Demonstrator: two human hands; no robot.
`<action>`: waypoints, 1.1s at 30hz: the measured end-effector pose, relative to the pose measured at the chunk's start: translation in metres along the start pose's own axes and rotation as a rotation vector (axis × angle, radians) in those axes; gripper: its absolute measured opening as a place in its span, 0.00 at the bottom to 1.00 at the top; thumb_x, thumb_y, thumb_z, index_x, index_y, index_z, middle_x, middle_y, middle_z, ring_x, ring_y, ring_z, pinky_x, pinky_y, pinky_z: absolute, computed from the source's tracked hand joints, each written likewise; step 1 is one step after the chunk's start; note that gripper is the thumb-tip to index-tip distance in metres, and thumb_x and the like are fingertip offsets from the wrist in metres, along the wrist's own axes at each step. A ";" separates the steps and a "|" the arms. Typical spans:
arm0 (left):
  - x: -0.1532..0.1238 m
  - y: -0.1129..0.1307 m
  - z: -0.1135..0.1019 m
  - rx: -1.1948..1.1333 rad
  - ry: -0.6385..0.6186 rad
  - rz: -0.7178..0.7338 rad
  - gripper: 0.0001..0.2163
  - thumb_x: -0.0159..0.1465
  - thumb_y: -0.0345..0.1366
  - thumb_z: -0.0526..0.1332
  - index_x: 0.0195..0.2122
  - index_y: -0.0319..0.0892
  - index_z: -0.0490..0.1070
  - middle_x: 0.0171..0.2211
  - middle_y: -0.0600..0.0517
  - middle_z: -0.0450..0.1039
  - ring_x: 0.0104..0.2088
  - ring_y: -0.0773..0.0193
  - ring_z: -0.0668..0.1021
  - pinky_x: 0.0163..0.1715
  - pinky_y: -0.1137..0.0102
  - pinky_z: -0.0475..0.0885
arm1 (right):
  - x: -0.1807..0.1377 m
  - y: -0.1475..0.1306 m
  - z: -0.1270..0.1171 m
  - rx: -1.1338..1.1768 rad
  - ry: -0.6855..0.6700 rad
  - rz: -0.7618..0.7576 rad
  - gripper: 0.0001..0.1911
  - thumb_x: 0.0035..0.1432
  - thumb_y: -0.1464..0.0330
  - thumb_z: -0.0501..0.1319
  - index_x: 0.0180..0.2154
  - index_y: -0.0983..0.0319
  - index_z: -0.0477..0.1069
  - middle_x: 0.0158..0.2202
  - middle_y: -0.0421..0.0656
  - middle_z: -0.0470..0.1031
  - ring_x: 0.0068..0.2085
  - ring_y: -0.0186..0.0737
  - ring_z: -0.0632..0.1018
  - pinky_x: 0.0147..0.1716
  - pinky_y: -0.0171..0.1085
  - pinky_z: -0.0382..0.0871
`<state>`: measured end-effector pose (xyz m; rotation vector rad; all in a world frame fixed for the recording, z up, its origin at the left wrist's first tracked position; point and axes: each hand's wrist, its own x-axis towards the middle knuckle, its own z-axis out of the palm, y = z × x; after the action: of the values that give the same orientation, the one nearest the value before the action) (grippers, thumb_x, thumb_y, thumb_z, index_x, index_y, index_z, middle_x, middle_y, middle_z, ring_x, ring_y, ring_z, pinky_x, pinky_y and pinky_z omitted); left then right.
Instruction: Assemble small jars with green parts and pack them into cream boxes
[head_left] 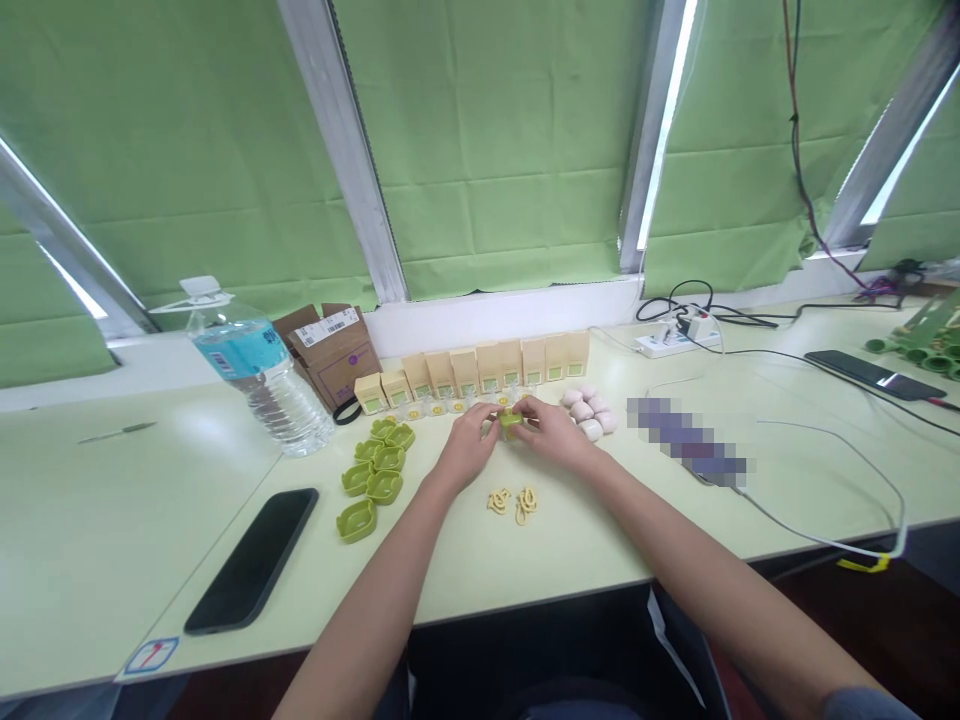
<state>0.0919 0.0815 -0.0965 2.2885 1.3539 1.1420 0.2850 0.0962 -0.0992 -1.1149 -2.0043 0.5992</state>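
Note:
My left hand (472,442) and my right hand (553,432) meet above the middle of the table, fingers curled in from both sides. Between their fingertips is a small green case (511,421), partly covered by the fingers. Left of my hands lie several green animal-shaped shells (385,487), hollow side up. Just right of my right hand is a cluster of pale pinkish-white rounded pieces (591,430). Two small bunches of yellow loops (527,503) rest on the table between my forearms.
Behind my hands stands a row of small cream boxes (465,372), with small clear pieces in front. A water bottle (259,375), cardboard box (341,360) and black phone (253,560) are at left. At right are a power strip (675,338), cables and a blurred object (686,440).

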 end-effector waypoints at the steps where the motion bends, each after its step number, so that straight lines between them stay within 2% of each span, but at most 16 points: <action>1: 0.000 0.000 0.000 -0.001 0.000 -0.005 0.13 0.66 0.31 0.56 0.49 0.46 0.74 0.49 0.49 0.77 0.47 0.60 0.78 0.50 0.60 0.75 | 0.000 0.000 -0.001 -0.008 0.007 0.002 0.09 0.60 0.65 0.61 0.43 0.58 0.72 0.42 0.44 0.80 0.42 0.44 0.80 0.43 0.43 0.72; 8: 0.001 0.000 -0.007 0.035 0.022 -0.005 0.12 0.67 0.31 0.54 0.47 0.44 0.75 0.46 0.48 0.77 0.44 0.61 0.78 0.52 0.61 0.72 | 0.001 0.002 -0.014 -0.013 0.085 -0.067 0.10 0.62 0.68 0.59 0.45 0.60 0.74 0.46 0.46 0.80 0.46 0.44 0.79 0.48 0.44 0.74; 12: 0.001 0.001 -0.014 0.060 0.058 0.007 0.11 0.68 0.32 0.54 0.44 0.44 0.76 0.43 0.49 0.77 0.42 0.61 0.77 0.50 0.62 0.71 | -0.004 -0.007 -0.022 0.044 0.068 -0.168 0.09 0.62 0.67 0.59 0.42 0.59 0.76 0.44 0.44 0.80 0.46 0.41 0.79 0.43 0.39 0.76; 16: 0.000 0.002 -0.018 0.074 0.053 0.002 0.10 0.68 0.33 0.54 0.43 0.44 0.76 0.42 0.50 0.77 0.43 0.61 0.77 0.49 0.63 0.71 | -0.011 -0.020 -0.024 0.135 -0.135 -0.218 0.08 0.61 0.67 0.60 0.38 0.59 0.78 0.38 0.41 0.81 0.36 0.37 0.79 0.32 0.33 0.73; 20: 0.001 0.000 -0.017 0.080 0.025 -0.005 0.11 0.67 0.32 0.54 0.40 0.44 0.77 0.41 0.50 0.78 0.43 0.60 0.78 0.48 0.64 0.71 | -0.015 -0.028 -0.019 0.150 -0.393 -0.192 0.08 0.59 0.64 0.64 0.36 0.60 0.81 0.32 0.41 0.82 0.30 0.35 0.77 0.30 0.33 0.69; 24: 0.001 -0.001 -0.015 0.080 0.010 -0.007 0.11 0.67 0.31 0.54 0.41 0.44 0.77 0.42 0.50 0.79 0.43 0.60 0.78 0.48 0.64 0.71 | -0.018 -0.034 -0.014 0.182 -0.607 -0.096 0.15 0.54 0.57 0.69 0.39 0.60 0.82 0.31 0.42 0.81 0.29 0.35 0.77 0.27 0.32 0.66; 27: 0.001 0.001 -0.015 0.076 -0.001 -0.012 0.11 0.67 0.32 0.54 0.41 0.44 0.77 0.42 0.50 0.79 0.44 0.60 0.78 0.48 0.64 0.71 | -0.020 -0.037 -0.013 0.184 -0.654 -0.081 0.19 0.50 0.56 0.72 0.40 0.60 0.82 0.31 0.42 0.81 0.28 0.34 0.76 0.26 0.32 0.65; 33: 0.000 0.005 -0.016 0.103 -0.015 -0.013 0.11 0.67 0.32 0.53 0.41 0.44 0.77 0.42 0.50 0.79 0.43 0.60 0.78 0.47 0.64 0.71 | -0.020 -0.040 -0.011 0.199 -0.656 -0.125 0.16 0.50 0.58 0.72 0.37 0.61 0.83 0.31 0.42 0.80 0.29 0.34 0.75 0.27 0.32 0.65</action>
<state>0.0835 0.0757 -0.0828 2.3500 1.4515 1.0722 0.2801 0.0587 -0.0727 -0.7143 -2.4622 1.1833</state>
